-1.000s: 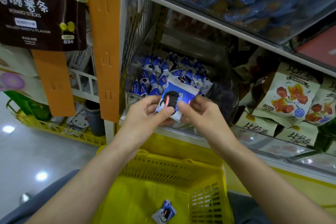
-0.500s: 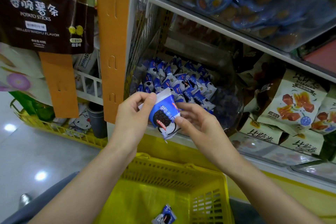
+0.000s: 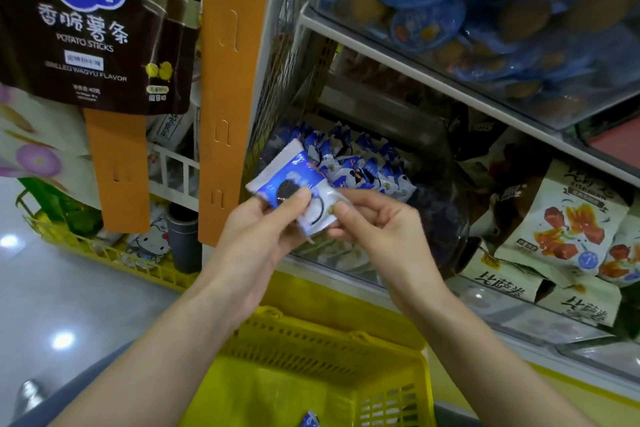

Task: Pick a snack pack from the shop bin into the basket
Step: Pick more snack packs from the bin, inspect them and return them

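A blue and white cookie snack pack (image 3: 292,180) is held up in front of the clear shop bin (image 3: 440,218), which holds several more of the same packs (image 3: 360,163). My left hand (image 3: 256,236) pinches the pack's left part with the thumb on its front. My right hand (image 3: 377,229) pinches its right end between thumb and fingers. Below my forearms is the yellow basket (image 3: 311,350); another small blue pack (image 3: 310,419) lies on its floor at the picture's bottom edge.
An orange hanging strip (image 3: 228,90) and a dark potato sticks bag (image 3: 93,28) hang to the left. Beige snack bags (image 3: 568,222) fill the bin to the right. A shelf of blue packs (image 3: 485,10) is overhead. A yellow floor rack (image 3: 104,253) stands at left.
The pack has been turned between both hands, from upright to lying slanted with its front facing me. My hands stayed in front of the bin, and the view has shifted a little.
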A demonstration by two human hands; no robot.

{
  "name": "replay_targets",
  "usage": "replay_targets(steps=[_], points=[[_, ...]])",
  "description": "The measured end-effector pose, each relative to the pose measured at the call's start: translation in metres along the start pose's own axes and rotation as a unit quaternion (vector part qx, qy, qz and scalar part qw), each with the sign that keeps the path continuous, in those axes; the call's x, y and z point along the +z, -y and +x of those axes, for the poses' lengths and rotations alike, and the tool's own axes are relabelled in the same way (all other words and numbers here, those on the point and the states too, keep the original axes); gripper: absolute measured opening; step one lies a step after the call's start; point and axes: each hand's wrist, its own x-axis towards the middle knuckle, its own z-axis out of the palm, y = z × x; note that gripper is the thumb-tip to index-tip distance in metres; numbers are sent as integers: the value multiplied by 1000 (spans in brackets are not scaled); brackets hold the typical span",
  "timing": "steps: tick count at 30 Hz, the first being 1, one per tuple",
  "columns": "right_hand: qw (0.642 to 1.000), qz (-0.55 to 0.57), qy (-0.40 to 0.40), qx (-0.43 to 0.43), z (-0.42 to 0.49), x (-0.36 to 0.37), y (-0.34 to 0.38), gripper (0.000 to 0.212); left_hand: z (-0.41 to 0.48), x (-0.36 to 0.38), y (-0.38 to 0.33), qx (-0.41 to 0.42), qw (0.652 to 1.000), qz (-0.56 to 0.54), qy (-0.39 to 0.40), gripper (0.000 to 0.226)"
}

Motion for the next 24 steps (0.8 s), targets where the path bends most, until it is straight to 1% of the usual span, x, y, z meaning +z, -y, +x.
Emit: replay_targets(steps=[2, 3, 5, 7, 9, 12, 15, 18, 21, 24], points=[[998, -35, 39, 20, 9, 2, 1, 18, 0, 0, 0, 18, 997, 66, -32, 32], [998, -54, 32, 19, 18, -1, 2, 20, 0, -1, -1, 26, 995, 78, -48, 30], [995, -97, -27, -5, 47, -9, 1, 20, 1, -3, -3, 37, 994, 87, -61, 29], [984, -152, -90, -24, 83, -19, -4, 16, 2, -5, -6, 44, 992, 102, -54, 27], [965, -232, -120, -17, 120, -27, -14, 23, 2, -6, -7, 50, 991, 112, -46, 26], [931, -347, -105, 33, 165, -35, -32, 27, 4, -7, -8, 50, 990, 125, -40, 36], [901, -420, -70, 78, 190, -40, -45, 27, 7, -9, -7, 46, 990, 126, -35, 44], [886, -454, -49, 80, 199, -45, -50, 29, 9, -9, -7, 45, 991, 123, -23, 42], [877, -474, -23, 83, 203, -48, -49, 25, 10, -9, -7, 42, 991, 128, -13, 41], [875, -475, -28, 90, 206, -52, -47, 27, 10, -9, -8, 44, 990, 136, -17, 41]])
